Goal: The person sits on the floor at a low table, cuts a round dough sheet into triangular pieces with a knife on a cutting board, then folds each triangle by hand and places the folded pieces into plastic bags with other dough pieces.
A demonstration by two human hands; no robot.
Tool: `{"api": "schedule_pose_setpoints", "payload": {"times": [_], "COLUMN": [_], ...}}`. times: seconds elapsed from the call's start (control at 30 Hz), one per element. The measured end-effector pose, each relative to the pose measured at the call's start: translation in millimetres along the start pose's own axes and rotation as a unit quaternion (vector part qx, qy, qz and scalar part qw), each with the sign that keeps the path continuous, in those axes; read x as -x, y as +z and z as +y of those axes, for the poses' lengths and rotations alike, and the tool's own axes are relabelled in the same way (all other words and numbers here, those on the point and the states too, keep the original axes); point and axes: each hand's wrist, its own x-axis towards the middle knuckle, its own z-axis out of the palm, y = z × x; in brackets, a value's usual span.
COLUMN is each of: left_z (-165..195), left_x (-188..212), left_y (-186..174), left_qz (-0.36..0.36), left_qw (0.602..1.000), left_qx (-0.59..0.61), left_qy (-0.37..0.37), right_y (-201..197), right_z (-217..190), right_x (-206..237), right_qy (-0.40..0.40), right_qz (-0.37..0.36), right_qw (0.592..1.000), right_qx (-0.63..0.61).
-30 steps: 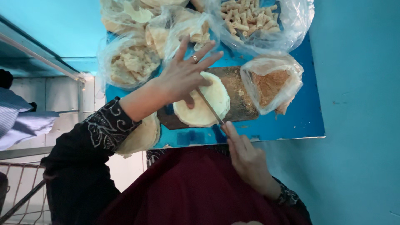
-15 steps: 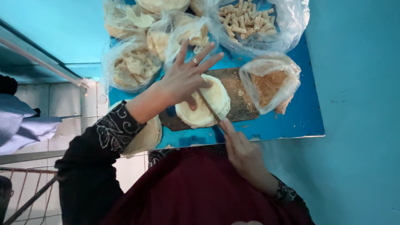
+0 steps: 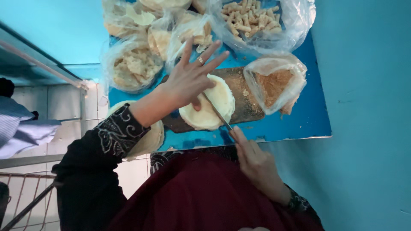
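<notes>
My left hand point(image 3: 190, 79) lies flat with fingers spread on a round pale flatbread point(image 3: 212, 107); a ring shows on one finger. The flatbread rests on a brown wooden board point(image 3: 246, 100) on a blue table point(image 3: 306, 122). My right hand point(image 3: 257, 162) grips the handle of a thin knife point(image 3: 217, 114) at the table's near edge. The blade runs slantwise across the flatbread, just beside my left thumb.
Clear plastic bags stand around the board: brown crumbs point(image 3: 272, 85), stick-shaped pastry pieces point(image 3: 250, 21), and pale fried pieces point(image 3: 132, 68). A stack of flatbreads point(image 3: 150, 139) sits at the table's left corner. A blue wall is on the right. Another person's striped sleeve point(image 3: 19, 128) shows at far left.
Both hands stay nearly in place on the flatbread and knife. The knife has shifted only slightly along the flatbread, and the view has drifted a little.
</notes>
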Motion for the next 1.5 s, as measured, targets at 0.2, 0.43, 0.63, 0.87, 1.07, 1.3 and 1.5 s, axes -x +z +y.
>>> {"api": "schedule_pose_setpoints", "payload": {"times": [0.2,0.43,0.63,0.87,1.07,1.3,1.5], "left_z": [2.3,22.8,13.5,23.1,25.3,29.5,41.0], "left_x": [-6.1,-2.7,-3.7,13.1,24.0,26.1,32.0], "left_y": [-1.0,-8.1,9.7,12.5,17.1,10.8,5.7], "left_qz": [-0.008,-0.019,0.005,0.037,0.042,0.061,0.043], "left_qw": [1.0,0.998,0.999,0.999,0.999,0.997,0.999], "left_qx": [-0.024,-0.056,-0.044,-0.034,-0.018,-0.04,-0.024], "left_qy": [-0.004,-0.015,-0.001,-0.02,-0.014,-0.014,-0.016], "right_y": [26.5,-17.6,25.2,2.1,6.1,-12.9,-22.6], "right_z": [9.1,8.1,13.8,11.3,2.2,4.8,24.6], "right_x": [-16.9,30.3,19.5,57.1,57.6,82.9,99.9], "right_qy": [0.027,-0.015,0.017,0.011,0.003,-0.005,0.043], "right_qz": [-0.021,0.022,-0.018,0.015,-0.013,-0.002,-0.05], "right_qw": [0.999,0.998,0.999,1.0,1.0,1.0,0.998], "right_qx": [0.027,-0.048,0.038,-0.011,0.009,0.018,-0.009]}}
